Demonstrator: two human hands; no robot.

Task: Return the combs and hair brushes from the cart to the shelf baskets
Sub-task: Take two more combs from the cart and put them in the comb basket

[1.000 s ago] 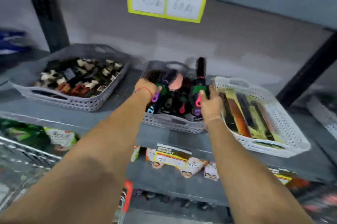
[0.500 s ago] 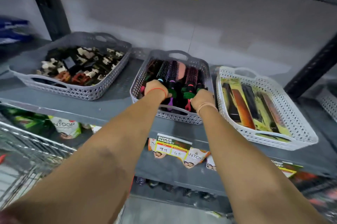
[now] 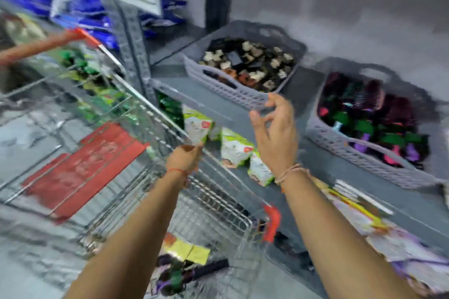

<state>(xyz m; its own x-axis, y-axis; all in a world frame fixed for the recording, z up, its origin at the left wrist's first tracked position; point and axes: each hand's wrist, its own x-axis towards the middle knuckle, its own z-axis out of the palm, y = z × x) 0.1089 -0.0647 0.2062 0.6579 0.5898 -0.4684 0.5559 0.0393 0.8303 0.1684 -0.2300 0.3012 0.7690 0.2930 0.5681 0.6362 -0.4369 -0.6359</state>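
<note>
- The picture is blurry.
- The right hand [image 3: 274, 133] is up in the air with its fingers spread loose. It holds nothing.
- The left hand [image 3: 185, 159] is lower, over the wire cart [image 3: 150, 114]. Its fingers are curled, but the blur hides whether it holds anything.
- Some hair brushes [image 3: 184, 272] lie at the bottom of the cart.
- More brushes [image 3: 374, 118] fill a grey basket [image 3: 345, 145] on the shelf [image 3: 303, 94], to the right of the right hand.
- Another grey basket [image 3: 228, 89] just beside the right hand holds hair clips [image 3: 252, 65].

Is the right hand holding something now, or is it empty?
Empty. The right hand hangs in the air before the shelf edge, fingers spread and loosely curled, with nothing between them.
</note>
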